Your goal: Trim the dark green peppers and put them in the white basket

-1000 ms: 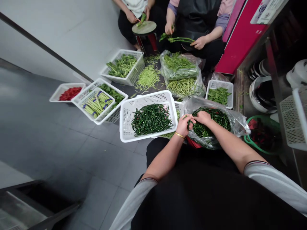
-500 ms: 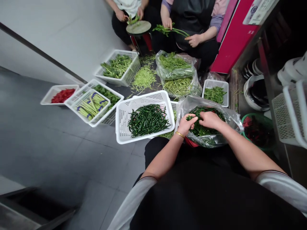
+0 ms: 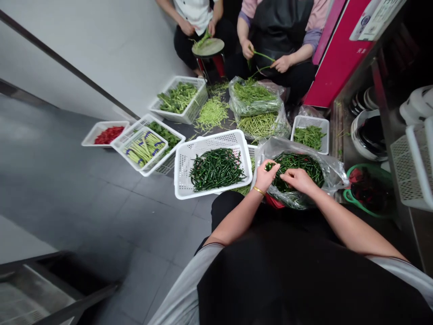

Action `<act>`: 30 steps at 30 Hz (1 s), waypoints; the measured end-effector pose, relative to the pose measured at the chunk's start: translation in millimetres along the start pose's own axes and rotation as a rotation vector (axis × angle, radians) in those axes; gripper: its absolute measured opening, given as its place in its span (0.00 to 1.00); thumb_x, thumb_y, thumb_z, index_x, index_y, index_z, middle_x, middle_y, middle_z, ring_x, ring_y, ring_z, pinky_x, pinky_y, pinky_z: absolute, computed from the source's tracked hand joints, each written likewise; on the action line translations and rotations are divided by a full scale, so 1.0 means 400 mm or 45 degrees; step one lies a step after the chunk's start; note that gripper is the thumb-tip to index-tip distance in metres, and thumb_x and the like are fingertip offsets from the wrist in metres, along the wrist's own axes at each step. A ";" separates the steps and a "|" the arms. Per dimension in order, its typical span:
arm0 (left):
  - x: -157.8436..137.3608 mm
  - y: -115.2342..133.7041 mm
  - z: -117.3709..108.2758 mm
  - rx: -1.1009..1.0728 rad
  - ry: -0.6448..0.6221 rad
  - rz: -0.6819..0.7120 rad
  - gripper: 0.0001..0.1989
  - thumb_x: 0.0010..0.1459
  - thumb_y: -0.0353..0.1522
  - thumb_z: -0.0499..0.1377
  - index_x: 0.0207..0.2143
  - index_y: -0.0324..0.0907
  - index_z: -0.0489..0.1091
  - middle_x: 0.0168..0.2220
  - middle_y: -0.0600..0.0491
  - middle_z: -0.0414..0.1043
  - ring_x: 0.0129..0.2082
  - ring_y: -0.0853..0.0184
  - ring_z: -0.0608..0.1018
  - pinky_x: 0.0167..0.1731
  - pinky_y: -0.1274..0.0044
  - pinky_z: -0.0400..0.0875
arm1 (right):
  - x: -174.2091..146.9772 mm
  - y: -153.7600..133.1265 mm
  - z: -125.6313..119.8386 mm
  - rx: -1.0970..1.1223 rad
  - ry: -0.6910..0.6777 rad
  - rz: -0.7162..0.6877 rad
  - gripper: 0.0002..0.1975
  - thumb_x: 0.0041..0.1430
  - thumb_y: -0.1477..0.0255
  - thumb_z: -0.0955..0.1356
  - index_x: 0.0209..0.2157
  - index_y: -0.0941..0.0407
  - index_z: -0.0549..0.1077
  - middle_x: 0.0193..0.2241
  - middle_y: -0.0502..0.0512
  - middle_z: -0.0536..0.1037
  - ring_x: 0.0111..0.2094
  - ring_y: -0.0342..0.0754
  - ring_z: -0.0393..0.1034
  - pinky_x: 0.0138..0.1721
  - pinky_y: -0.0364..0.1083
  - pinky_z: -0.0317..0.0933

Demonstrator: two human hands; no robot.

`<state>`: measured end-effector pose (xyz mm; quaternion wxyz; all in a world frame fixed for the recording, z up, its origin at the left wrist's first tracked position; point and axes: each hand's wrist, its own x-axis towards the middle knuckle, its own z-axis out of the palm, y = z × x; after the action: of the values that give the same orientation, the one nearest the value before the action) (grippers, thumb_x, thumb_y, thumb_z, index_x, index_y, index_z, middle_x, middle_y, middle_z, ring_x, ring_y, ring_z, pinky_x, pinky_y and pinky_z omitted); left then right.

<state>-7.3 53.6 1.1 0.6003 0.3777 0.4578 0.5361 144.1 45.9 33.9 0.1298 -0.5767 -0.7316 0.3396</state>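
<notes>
Here, green chillies [image 3: 269,166] in left hand [image 3: 264,176].

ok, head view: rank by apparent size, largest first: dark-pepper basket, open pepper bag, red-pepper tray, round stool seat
1. Dark-pepper basket and open pepper bag: too alike to rank
2. Red-pepper tray
3. Round stool seat

Both top items probably sit nearer the camera.

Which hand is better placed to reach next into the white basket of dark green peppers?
Probably the left hand: it is nearer that white basket and appears to hold green peppers, while the right hand is farther, over the open plastic bag.
</notes>
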 end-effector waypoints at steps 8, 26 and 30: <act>-0.058 -0.004 0.031 -0.351 -0.035 -0.312 0.26 0.39 0.46 0.71 0.27 0.41 0.60 0.16 0.64 0.57 0.13 0.79 0.58 0.15 0.82 0.46 | -0.076 0.027 0.029 -0.377 0.220 -0.539 0.19 0.68 0.63 0.56 0.28 0.56 0.69 0.27 0.58 0.74 0.30 0.48 0.68 0.34 0.44 0.58; -0.051 0.097 -0.093 -0.561 -0.109 -0.560 0.14 0.44 0.30 0.67 0.31 0.40 0.65 0.18 0.61 0.59 0.15 0.78 0.63 0.13 0.86 0.50 | 0.098 0.022 0.077 -0.865 -0.379 -0.038 0.14 0.59 0.73 0.65 0.43 0.62 0.77 0.46 0.69 0.76 0.43 0.55 0.75 0.40 0.46 0.66; -0.050 0.048 -0.094 -0.420 -0.196 -0.612 0.17 0.41 0.31 0.71 0.28 0.38 0.65 0.16 0.64 0.51 0.12 0.82 0.54 0.12 0.86 0.42 | 0.129 0.094 -0.012 -0.801 -0.275 0.058 0.11 0.58 0.68 0.66 0.38 0.58 0.78 0.40 0.62 0.80 0.41 0.52 0.74 0.37 0.44 0.64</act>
<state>-49.0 35.1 11.0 0.7961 0.1955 0.3940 0.4157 160.0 99.4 2.6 -0.1404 -0.5654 -0.7970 0.1590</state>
